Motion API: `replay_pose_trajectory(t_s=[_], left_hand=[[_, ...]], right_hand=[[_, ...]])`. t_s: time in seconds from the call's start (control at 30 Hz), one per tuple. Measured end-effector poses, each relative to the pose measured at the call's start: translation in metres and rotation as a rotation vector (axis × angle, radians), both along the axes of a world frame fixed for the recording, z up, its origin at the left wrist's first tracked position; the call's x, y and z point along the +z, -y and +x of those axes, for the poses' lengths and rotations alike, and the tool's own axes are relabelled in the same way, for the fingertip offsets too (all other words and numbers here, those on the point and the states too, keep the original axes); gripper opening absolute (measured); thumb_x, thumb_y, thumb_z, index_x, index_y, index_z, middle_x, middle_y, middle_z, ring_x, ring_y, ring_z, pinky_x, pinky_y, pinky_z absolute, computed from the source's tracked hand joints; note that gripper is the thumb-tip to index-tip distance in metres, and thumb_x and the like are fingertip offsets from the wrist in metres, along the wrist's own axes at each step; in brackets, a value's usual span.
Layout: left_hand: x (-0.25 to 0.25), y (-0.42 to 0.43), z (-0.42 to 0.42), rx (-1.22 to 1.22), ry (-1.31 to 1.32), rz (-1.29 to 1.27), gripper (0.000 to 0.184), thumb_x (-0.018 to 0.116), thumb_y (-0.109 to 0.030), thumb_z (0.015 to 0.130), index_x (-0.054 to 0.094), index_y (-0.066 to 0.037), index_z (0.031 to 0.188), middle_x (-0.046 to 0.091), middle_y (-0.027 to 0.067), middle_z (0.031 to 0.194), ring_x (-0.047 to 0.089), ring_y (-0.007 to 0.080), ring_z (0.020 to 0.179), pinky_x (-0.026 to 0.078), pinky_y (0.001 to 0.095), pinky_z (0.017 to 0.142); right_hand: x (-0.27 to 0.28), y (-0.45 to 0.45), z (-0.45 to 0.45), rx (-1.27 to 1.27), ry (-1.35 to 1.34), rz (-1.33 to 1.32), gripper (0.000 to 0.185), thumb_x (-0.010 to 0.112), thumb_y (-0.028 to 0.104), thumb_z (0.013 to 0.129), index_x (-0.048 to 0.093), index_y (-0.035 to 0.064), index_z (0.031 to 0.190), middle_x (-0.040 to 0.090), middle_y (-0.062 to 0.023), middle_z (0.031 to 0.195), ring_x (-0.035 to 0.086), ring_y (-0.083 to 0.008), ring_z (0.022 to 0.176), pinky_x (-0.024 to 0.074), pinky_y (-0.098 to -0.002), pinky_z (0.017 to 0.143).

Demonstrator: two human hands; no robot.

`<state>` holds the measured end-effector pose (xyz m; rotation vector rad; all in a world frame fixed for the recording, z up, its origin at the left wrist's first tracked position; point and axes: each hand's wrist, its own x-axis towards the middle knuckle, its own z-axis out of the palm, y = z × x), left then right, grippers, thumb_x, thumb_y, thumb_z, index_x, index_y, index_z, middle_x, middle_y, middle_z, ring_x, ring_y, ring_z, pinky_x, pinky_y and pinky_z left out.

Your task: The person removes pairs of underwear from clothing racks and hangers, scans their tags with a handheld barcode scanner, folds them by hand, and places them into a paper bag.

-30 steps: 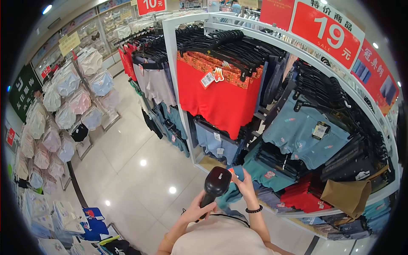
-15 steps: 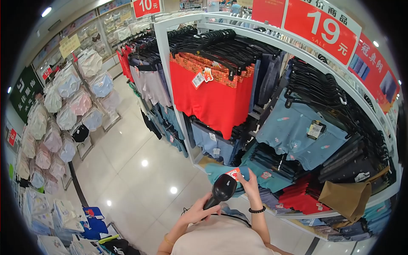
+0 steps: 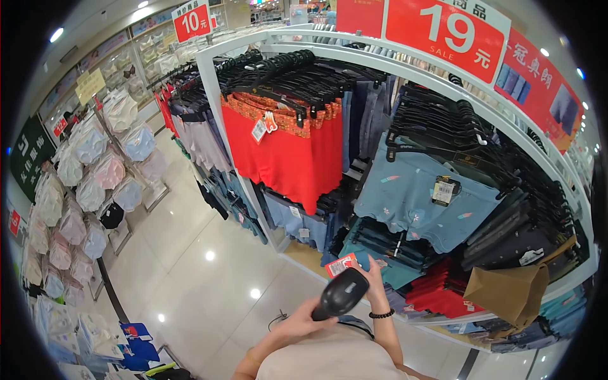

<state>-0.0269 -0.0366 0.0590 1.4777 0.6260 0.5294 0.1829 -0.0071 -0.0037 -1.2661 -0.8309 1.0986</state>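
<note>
1. Fingers of the left hand [image 3: 303,322], head view: wrapped around the handle of a scanner [image 3: 343,292], whose smooth black plastic head is rounded and oval. Most of the handle is covered by the hand.
2. Right hand [image 3: 375,282]: fingers closed on a small teal-blue piece [image 3: 362,260], beside a flat, orange-and-white tag [image 3: 339,265] printed with a barcode. Whether the fingertips also press the tag cannot be told.
3. Position: scanner and tag appear in front of the lower near edge of the white rack [image 3: 211,82], right of the foot of its left post. The scanner head is just below the tag.
4. Right wrist: bracelet [image 3: 381,315] of round, dark beads.
5. Rack contents: smooth red shorts [image 3: 285,152] with patterned waistbands, near the left post; pale blue shorts [image 3: 411,196], softly rippled, toward the right; creased brown bag [image 3: 510,292] at the lower right corner.
6. Obscured parts: the teal-blue piece's full shape is unclear; a thin black cord [image 3: 278,318] disappears near the left forearm; the upper edge crops the "19" sign [image 3: 446,38].
</note>
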Motion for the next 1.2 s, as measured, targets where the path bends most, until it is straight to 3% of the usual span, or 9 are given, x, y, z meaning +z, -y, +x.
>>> replay_pose_trajectory(t_s=[0.03,0.2,0.33,0.47,0.83,0.93,0.97,1.03,1.2], left_hand=[[0.007,-0.001,0.011,-0.092,-0.016,-0.072,0.052,0.064,-0.027,0.082,0.042,-0.001,0.122,0.057,0.0103,0.104,0.054,0.0201,0.097,0.041,0.0337,0.087],[-0.008,0.011,0.073,-0.437,-0.100,0.169,0.064,0.059,-0.032,0.085,0.029,0.002,0.132,0.047,0.0247,0.122,0.047,0.0344,0.115,0.036,0.0385,0.096],[-0.024,0.018,0.092,-0.620,0.123,0.281,0.061,0.050,-0.026,0.092,0.021,-0.001,0.139,0.034,0.0199,0.137,0.035,0.0313,0.126,0.029,0.0392,0.102],[-0.031,0.018,0.101,-0.674,0.182,0.219,0.046,0.056,-0.013,0.086,0.044,-0.007,0.131,0.041,0.0116,0.133,0.040,0.0265,0.122,0.032,0.0363,0.101],[-0.040,0.034,0.174,-0.491,0.279,0.808,0.039,0.067,-0.013,0.076,0.055,-0.003,0.111,0.057,0.0082,0.103,0.060,0.0257,0.083,0.050,0.0299,0.069],[-0.035,0.027,0.174,-0.695,0.472,0.458,0.031,0.062,-0.008,0.081,0.058,-0.004,0.111,0.060,0.0100,0.108,0.061,0.0235,0.090,0.051,0.0282,0.072],[-0.022,0.025,0.162,-0.871,0.176,0.022,0.024,0.053,-0.008,0.088,0.059,-0.005,0.112,0.061,0.0084,0.111,0.057,0.0165,0.100,0.049,0.0275,0.078],[-0.010,0.019,0.147,-0.949,0.066,-0.241,0.028,0.047,-0.012,0.093,0.056,-0.004,0.118,0.060,0.0072,0.112,0.055,0.0142,0.104,0.045,0.0276,0.087],[0.021,-0.026,0.100,-0.905,0.393,-0.322,0.026,0.044,-0.011,0.093,0.055,0.004,0.112,0.058,0.0114,0.112,0.053,0.0208,0.109,0.040,0.0315,0.094]], right_hand=[[-0.004,-0.005,0.002,0.031,-0.046,0.014,0.014,0.061,0.014,0.086,0.059,0.0031,0.094,0.060,0.0001,0.081,0.054,-0.0056,0.073,0.0442,-0.0219,0.067],[-0.005,-0.027,-0.009,0.150,-0.233,0.053,0.014,0.060,0.013,0.087,0.059,0.0045,0.098,0.060,0.0012,0.087,0.054,-0.0054,0.080,0.0447,-0.0220,0.071],[0.013,-0.031,-0.003,0.228,-0.384,0.044,0.020,0.061,0.014,0.086,0.058,0.0048,0.103,0.059,0.0015,0.094,0.054,-0.0056,0.087,0.0424,-0.0209,0.077],[0.028,-0.029,0.007,0.278,-0.360,0.065,0.021,0.061,0.015,0.086,0.057,0.0046,0.104,0.059,0.0008,0.096,0.054,-0.0053,0.087,0.0430,-0.0211,0.076],[0.069,-0.011,0.035,0.377,0.212,0.244,0.029,0.063,0.021,0.085,0.055,-0.0024,0.101,0.059,-0.0009,0.087,0.048,-0.0059,0.078,0.0414,-0.0214,0.072],[0.059,0.016,0.038,0.310,0.164,0.246,0.026,0.060,0.019,0.087,0.055,-0.0012,0.103,0.058,-0.0015,0.085,0.047,-0.0063,0.079,0.0413,-0.0214,0.072],[0.059,0.025,0.040,0.192,0.158,0.234,0.025,0.059,0.019,0.088,0.055,-0.0015,0.102,0.057,-0.0014,0.084,0.046,-0.0062,0.078,0.0409,-0.0215,0.070],[0.059,0.043,0.044,-0.049,0.144,0.206,0.022,0.056,0.018,0.089,0.054,-0.0021,0.099,0.055,-0.0011,0.081,0.044,-0.0060,0.075,0.0403,-0.0217,0.066],[0.049,0.081,0.055,-0.078,0.202,0.092,0.020,0.051,0.017,0.092,0.050,-0.0019,0.087,0.044,-0.0021,0.067,0.036,-0.0066,0.065,0.0357,-0.0248,0.055]])
